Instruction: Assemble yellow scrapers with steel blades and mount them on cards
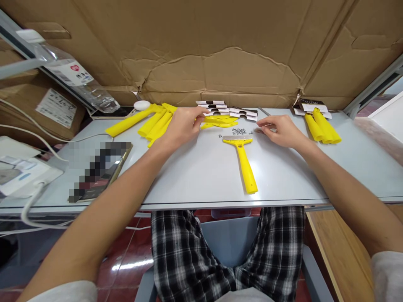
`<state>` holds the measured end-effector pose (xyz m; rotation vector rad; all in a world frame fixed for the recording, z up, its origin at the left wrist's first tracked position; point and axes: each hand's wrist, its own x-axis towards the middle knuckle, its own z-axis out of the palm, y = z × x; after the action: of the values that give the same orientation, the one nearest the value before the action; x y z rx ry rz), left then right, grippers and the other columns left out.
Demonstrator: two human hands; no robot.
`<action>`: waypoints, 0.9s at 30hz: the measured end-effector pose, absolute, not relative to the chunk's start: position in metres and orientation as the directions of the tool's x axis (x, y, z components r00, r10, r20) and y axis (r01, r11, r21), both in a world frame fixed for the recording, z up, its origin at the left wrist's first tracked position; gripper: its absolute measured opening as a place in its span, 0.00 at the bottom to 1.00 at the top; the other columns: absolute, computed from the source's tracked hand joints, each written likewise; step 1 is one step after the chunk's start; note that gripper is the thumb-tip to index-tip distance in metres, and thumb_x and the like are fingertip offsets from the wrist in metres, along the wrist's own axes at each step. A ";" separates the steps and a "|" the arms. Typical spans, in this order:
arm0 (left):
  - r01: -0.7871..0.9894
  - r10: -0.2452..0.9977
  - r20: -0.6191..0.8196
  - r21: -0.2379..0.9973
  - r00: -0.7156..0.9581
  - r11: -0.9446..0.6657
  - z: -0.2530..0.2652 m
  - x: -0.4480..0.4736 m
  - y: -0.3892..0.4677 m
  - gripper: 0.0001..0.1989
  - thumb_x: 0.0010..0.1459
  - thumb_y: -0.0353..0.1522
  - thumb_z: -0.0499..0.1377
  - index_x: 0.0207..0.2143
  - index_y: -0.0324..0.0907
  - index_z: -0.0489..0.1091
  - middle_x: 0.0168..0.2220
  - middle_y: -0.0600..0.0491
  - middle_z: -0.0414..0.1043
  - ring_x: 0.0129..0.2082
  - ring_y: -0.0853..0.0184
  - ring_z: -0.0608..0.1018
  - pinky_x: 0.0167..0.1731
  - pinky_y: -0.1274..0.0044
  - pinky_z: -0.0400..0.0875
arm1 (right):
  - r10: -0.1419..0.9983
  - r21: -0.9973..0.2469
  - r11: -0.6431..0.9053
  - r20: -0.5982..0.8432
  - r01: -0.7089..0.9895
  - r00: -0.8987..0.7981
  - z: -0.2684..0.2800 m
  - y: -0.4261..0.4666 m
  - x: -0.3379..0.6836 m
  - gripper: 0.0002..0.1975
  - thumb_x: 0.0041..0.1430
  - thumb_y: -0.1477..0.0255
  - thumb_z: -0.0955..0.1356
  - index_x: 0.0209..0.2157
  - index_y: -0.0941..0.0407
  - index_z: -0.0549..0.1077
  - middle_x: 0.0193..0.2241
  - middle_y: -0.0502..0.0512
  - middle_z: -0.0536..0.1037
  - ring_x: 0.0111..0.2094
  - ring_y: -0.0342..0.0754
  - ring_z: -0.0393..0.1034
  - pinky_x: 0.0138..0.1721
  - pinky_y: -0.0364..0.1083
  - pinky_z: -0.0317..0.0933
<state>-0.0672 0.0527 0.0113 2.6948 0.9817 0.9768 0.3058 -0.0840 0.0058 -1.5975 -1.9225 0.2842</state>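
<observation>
A yellow scraper (244,161) with a metal blade edge lies on the table between my hands, its handle toward me. Just beyond its head is a small pile of screws (239,131). My left hand (189,123) is at the flat yellow plastic pieces (220,121), fingers bent and apart from the thumb; I cannot tell whether it touches them. To the right of the screws, my right hand (278,130) has its fingertips pinched together close to the tabletop. Whatever is between them is too small to make out.
Yellow handles (157,121) lie at back left, more yellow handles (321,126) at right. Black-and-white cards (228,110) are stacked against the cardboard wall (220,75). A phone (100,172), a plastic bottle (72,73) and a power strip (28,172) with cables are at left.
</observation>
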 end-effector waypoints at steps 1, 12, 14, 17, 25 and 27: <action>0.523 0.602 0.552 0.317 0.576 -0.791 0.013 -0.065 0.048 0.18 0.71 0.32 0.59 0.57 0.49 0.84 0.47 0.48 0.90 0.47 0.55 0.89 0.53 0.63 0.82 | 0.941 -0.532 0.255 0.330 0.807 -0.080 0.007 -0.085 0.304 0.20 0.67 0.64 0.71 0.54 0.56 0.88 0.53 0.60 0.87 0.49 0.52 0.84 0.65 0.57 0.81; 0.282 0.409 0.706 0.297 0.578 -0.912 0.004 -0.030 -0.004 0.16 0.81 0.36 0.56 0.55 0.45 0.84 0.52 0.46 0.90 0.52 0.58 0.90 0.57 0.65 0.83 | 0.971 -0.860 0.241 0.212 0.449 -0.116 0.025 -0.106 0.257 0.33 0.57 0.45 0.81 0.54 0.55 0.86 0.51 0.61 0.86 0.39 0.44 0.80 0.40 0.46 0.80; 0.265 0.391 0.719 0.289 0.575 -0.920 0.004 -0.031 -0.005 0.16 0.82 0.37 0.56 0.52 0.45 0.84 0.51 0.46 0.90 0.51 0.58 0.90 0.56 0.64 0.83 | 0.977 -0.900 0.206 0.168 0.384 -0.132 0.025 -0.106 0.253 0.35 0.55 0.45 0.82 0.53 0.56 0.86 0.46 0.60 0.86 0.35 0.42 0.78 0.38 0.46 0.79; 0.248 0.369 0.726 0.274 0.581 -0.929 0.005 -0.031 -0.005 0.15 0.82 0.36 0.56 0.51 0.46 0.84 0.50 0.47 0.90 0.50 0.59 0.90 0.54 0.65 0.83 | 0.981 -0.936 0.176 0.140 0.306 -0.134 0.028 -0.108 0.252 0.35 0.54 0.44 0.83 0.52 0.56 0.86 0.37 0.57 0.85 0.33 0.42 0.77 0.38 0.46 0.79; 0.211 0.357 0.682 0.291 0.638 -0.933 0.005 -0.028 -0.011 0.16 0.82 0.36 0.55 0.52 0.47 0.84 0.50 0.47 0.90 0.51 0.58 0.89 0.54 0.62 0.82 | 0.986 -0.959 0.117 0.082 0.260 -0.142 0.028 -0.108 0.254 0.34 0.51 0.46 0.85 0.50 0.56 0.87 0.36 0.57 0.84 0.36 0.46 0.80 0.42 0.50 0.81; 0.237 0.384 0.656 0.306 0.650 -0.922 0.007 -0.029 -0.010 0.16 0.82 0.38 0.55 0.53 0.48 0.84 0.51 0.47 0.89 0.52 0.57 0.88 0.56 0.61 0.82 | 0.987 -0.954 0.119 0.085 0.273 -0.133 0.026 -0.107 0.256 0.33 0.51 0.45 0.85 0.47 0.56 0.87 0.35 0.57 0.84 0.36 0.46 0.80 0.44 0.51 0.82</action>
<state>-0.0290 -0.0104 0.0066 2.6751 0.5096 1.1297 0.2556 -0.1074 0.0262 -1.2749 -1.5555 1.0702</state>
